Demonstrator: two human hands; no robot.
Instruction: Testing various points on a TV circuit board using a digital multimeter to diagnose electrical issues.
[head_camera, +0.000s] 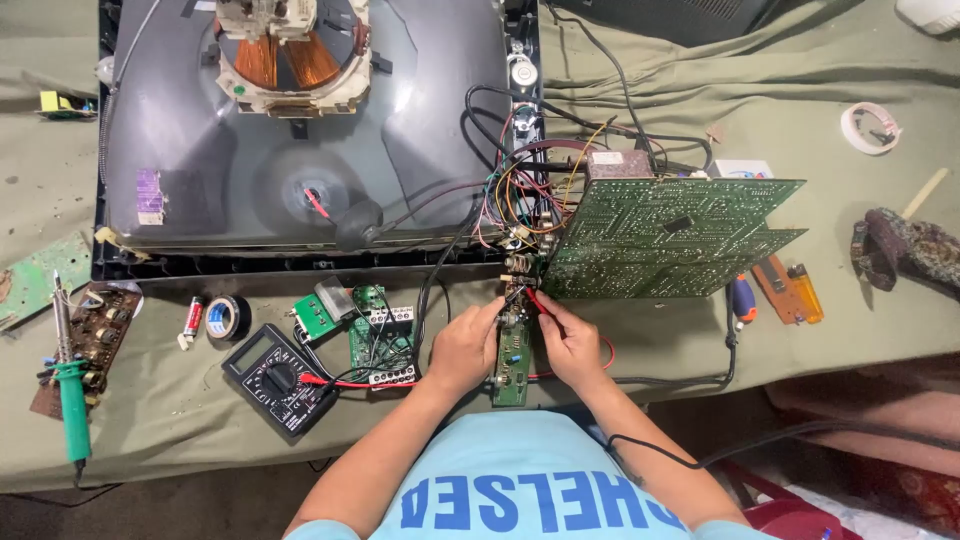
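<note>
A narrow green circuit board (511, 358) stands on edge at the front of the cloth-covered workbench (180, 420), between a person's two hands and just below the corner of a large green main board (665, 238) that is tilted up beside a picture tube (300, 130) lying face down. The left hand (462, 345) is curled around the narrow board's upper left edge, steadying it. The right hand (570, 340) pinches a red meter probe (535, 301) whose tip sits at the top of that board, close to a tangle of coloured wires (520, 195). The step in hand looks like a test of a contact point, judging by the black digital multimeter (277, 380) lying to the left with its red lead (350, 383) running toward the hands. The next move would seem to call for a firm tip on one small joint and a glance across at the meter's face, which is too small here to read. No box, tray or other container shows on the bench; a green-handled soldering iron (70, 395), a roll of black tape (228, 317) and an orange lighter (806, 291) lie loose on the cloth.
</note>
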